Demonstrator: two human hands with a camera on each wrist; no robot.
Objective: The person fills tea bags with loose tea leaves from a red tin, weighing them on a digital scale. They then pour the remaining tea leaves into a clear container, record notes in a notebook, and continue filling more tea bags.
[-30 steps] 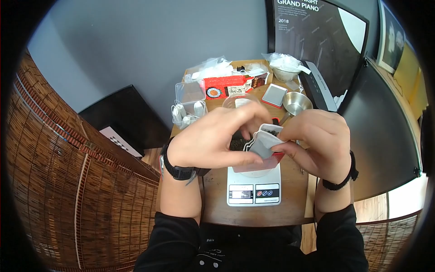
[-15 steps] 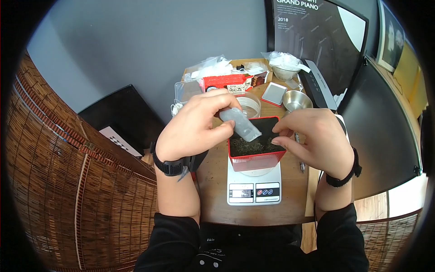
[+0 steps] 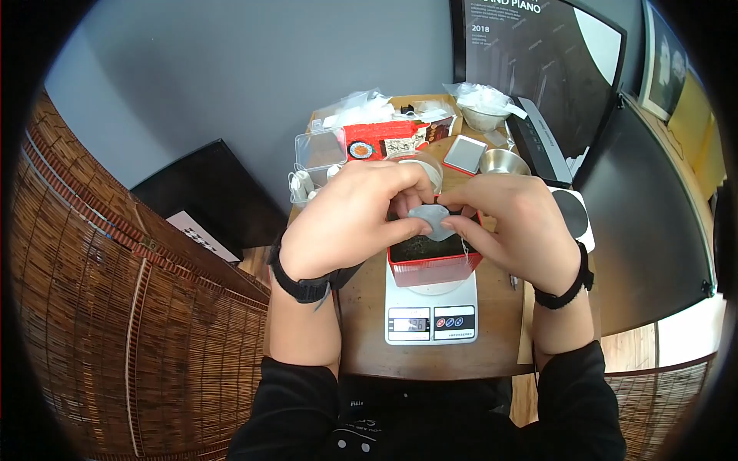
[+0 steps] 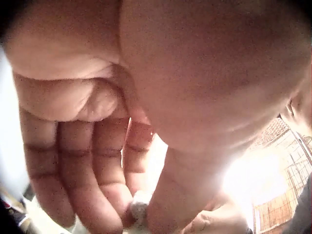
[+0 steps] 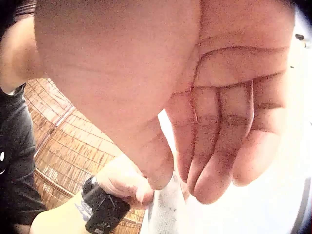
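Both hands meet above a red-rimmed container (image 3: pixel 434 273) of dark loose leaves, which stands on a white kitchen scale (image 3: pixel 430 338). A small pale mesh bag (image 3: pixel 432 221) is pinched on its left side by my left hand (image 3: pixel 354 211) and on its right by my right hand (image 3: pixel 519 223). A white string hangs near the right fingers. In the left wrist view a bit of the bag (image 4: pixel 140 207) shows between thumb and fingers of the left hand (image 4: pixel 112 136); the right wrist view shows the bag (image 5: pixel 165 209) below the thumb of the right hand (image 5: pixel 180 97).
Behind the container stand a round clear tub (image 3: pixel 427 165), a clear box (image 3: pixel 319 150) with white bags near it, and a red packet (image 3: pixel 384 138). Farther right are a small flat scale (image 3: pixel 466 154), a metal pan (image 3: pixel 503 162) and a black-and-white device (image 3: pixel 542 142).
My left hand has brought the bag from a tilted position over the container to between both hands. The right hand has moved left and now pinches it too.
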